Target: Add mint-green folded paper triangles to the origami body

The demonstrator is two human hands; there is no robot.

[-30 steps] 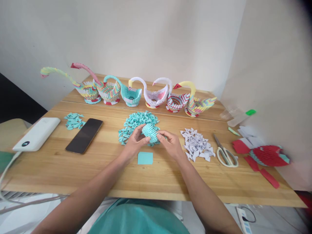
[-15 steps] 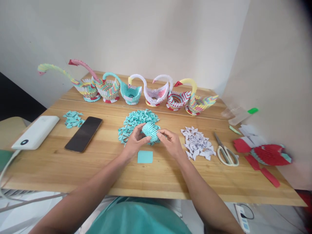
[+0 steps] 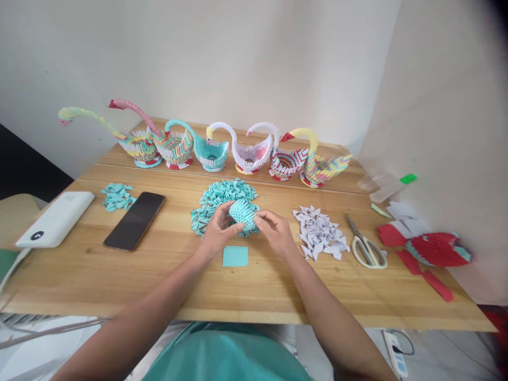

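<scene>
A small curved piece of interlocked teal folded-paper units, a 3D origami piece (image 3: 242, 211), is held up between my two hands. My left hand (image 3: 219, 227) grips its left side, fingers behind and thumb in front. The fingertips of my right hand (image 3: 274, 228) are pinched at its lower right edge; whether a loose unit is between them is too small to tell. Behind and beneath the piece lies a heap of loose teal paper triangles (image 3: 222, 193). A flat teal paper rectangle (image 3: 235, 256) rests on the wooden table (image 3: 166, 286) just below my hands.
Several finished paper swans (image 3: 212, 153) line the back. To the left are a small teal pile (image 3: 118, 197), a phone (image 3: 135, 220) and a white power bank (image 3: 57, 219). On the right lie white paper triangles (image 3: 320, 233), scissors (image 3: 367, 247) and a red paper fish (image 3: 438, 248).
My hands keep hold of the teal piece in almost the same pose. The whole view has shifted very slightly; nothing on the table has visibly moved.
</scene>
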